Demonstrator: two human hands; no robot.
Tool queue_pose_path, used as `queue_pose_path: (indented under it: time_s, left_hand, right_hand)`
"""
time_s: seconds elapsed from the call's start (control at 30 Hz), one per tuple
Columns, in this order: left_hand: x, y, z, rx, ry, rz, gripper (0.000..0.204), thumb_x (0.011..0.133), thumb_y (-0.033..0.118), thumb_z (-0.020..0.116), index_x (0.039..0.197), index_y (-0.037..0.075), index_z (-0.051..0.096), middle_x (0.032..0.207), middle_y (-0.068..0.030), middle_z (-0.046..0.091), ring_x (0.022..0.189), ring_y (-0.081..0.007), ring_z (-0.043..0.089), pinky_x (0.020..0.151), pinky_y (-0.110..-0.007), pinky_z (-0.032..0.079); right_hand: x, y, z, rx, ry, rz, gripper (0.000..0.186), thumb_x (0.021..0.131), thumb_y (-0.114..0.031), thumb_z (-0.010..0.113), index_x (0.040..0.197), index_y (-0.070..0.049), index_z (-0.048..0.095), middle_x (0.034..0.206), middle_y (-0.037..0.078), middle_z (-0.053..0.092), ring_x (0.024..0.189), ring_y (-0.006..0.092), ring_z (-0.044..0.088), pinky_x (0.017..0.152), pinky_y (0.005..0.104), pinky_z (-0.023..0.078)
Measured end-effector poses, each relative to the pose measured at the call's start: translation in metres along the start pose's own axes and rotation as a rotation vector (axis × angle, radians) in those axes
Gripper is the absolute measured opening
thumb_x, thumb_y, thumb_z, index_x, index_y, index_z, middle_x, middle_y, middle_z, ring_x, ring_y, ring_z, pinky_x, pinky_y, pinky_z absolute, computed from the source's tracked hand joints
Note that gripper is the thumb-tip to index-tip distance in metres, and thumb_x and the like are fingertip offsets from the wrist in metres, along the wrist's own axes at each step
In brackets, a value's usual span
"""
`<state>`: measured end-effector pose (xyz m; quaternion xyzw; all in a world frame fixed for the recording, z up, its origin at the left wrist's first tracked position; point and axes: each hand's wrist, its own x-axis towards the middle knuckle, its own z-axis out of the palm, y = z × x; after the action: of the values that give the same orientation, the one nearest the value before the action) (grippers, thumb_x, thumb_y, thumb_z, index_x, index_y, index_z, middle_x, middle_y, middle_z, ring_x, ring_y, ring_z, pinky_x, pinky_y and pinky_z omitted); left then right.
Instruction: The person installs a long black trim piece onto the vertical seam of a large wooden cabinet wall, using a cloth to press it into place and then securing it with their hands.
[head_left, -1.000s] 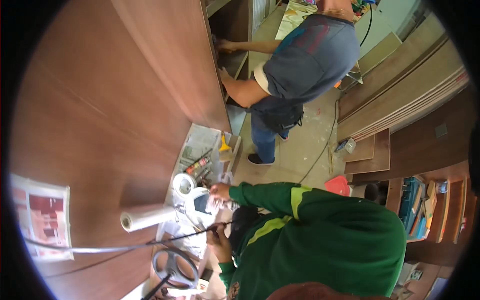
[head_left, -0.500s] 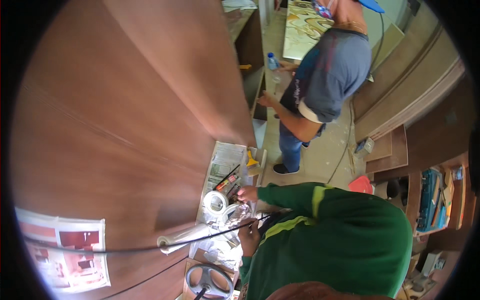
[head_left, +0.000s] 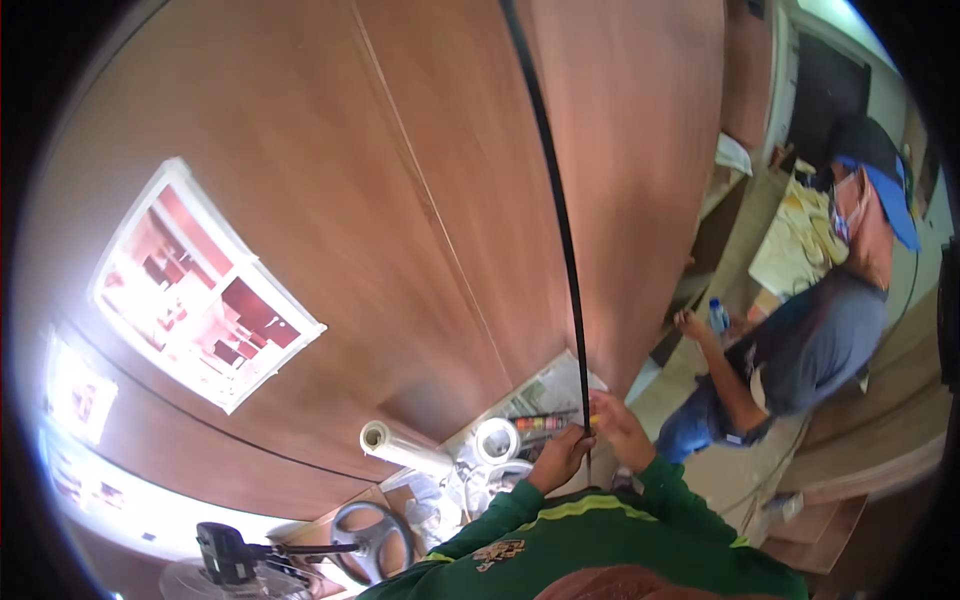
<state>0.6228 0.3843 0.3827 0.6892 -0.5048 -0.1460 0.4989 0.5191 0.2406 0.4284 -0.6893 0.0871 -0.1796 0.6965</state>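
My left hand is closed on a long black cord that runs up across the wooden panels. My right hand is beside the cord, just right of my left hand, its fingers loosely extended. Below and left of my hands, a newspaper-covered ledge bears a white tape roll, a long clear film roll, an orange-labelled tube and crumpled plastic.
A co-worker in a grey shirt stands to my right by open shelving, one hand near a water bottle. Printed pictures are taped on the left panel. A grey wheel sits low at left.
My view has swung up and left toward the panels. The cord now stands nearly upright, and my right hand has moved to it. The co-worker has withdrawn from the shelving toward the bottle.
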Motion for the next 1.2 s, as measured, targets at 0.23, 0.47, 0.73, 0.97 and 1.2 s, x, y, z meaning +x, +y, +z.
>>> queue_pose_path:
  time_s: [0.23, 0.47, 0.73, 0.97, 1.2]
  left_hand:
    - [0.047, 0.020, -0.013, 0.067, 0.238, 0.022, 0.020, 0.093, 0.014, 0.064, 0.107, 0.000, 0.061, 0.095, -0.0204, 0.063, 0.085, -0.0413, 0.063, 0.072, -0.042, 0.051]
    - [0.060, 0.046, -0.029, 0.027, 0.429, -0.195, 0.027, 0.093, 0.016, 0.069, 0.112, -0.003, 0.064, 0.089, -0.0174, 0.067, 0.075, -0.0212, 0.064, 0.069, -0.034, 0.052]
    - [0.071, 0.050, -0.045, 0.040, 0.569, -0.099, 0.024, 0.091, 0.013, 0.071, 0.107, -0.004, 0.065, 0.085, -0.0164, 0.066, 0.074, -0.0217, 0.064, 0.068, -0.033, 0.051]
    - [0.079, 0.079, -0.075, 0.070, 0.577, -0.027, 0.022, 0.092, 0.012, 0.069, 0.107, -0.004, 0.065, 0.085, -0.0163, 0.064, 0.072, -0.0200, 0.062, 0.065, -0.033, 0.050]
    - [0.087, 0.082, -0.117, 0.075, 0.561, 0.039, 0.027, 0.093, 0.014, 0.068, 0.114, -0.003, 0.064, 0.085, -0.0148, 0.064, 0.071, -0.0216, 0.060, 0.066, -0.033, 0.050]
  right_hand:
    - [0.052, -0.030, -0.008, -0.132, -0.029, -0.082, 0.025, 0.096, -0.008, 0.058, 0.119, -0.001, 0.063, 0.102, 0.007, 0.067, 0.095, 0.0142, 0.063, 0.082, 0.0295, 0.051]
    - [0.096, -0.057, -0.003, -0.117, -0.054, -0.186, 0.024, 0.096, -0.010, 0.057, 0.114, 0.004, 0.065, 0.094, 0.012, 0.071, 0.087, 0.0141, 0.067, 0.078, 0.0270, 0.053]
    - [0.112, -0.072, 0.012, -0.065, -0.080, -0.314, 0.025, 0.098, -0.011, 0.057, 0.118, 0.003, 0.063, 0.093, 0.012, 0.070, 0.086, 0.0130, 0.066, 0.068, 0.0253, 0.053]
    - [0.120, -0.081, 0.030, -0.156, 0.054, -0.413, 0.025, 0.092, -0.011, 0.065, 0.112, 0.004, 0.063, 0.098, 0.016, 0.067, 0.085, 0.0226, 0.067, 0.073, 0.0320, 0.053]
    - [0.092, -0.045, 0.045, -0.266, 0.225, -0.421, 0.031, 0.092, -0.013, 0.066, 0.118, 0.002, 0.060, 0.106, 0.015, 0.062, 0.094, 0.0242, 0.065, 0.082, 0.0337, 0.052]
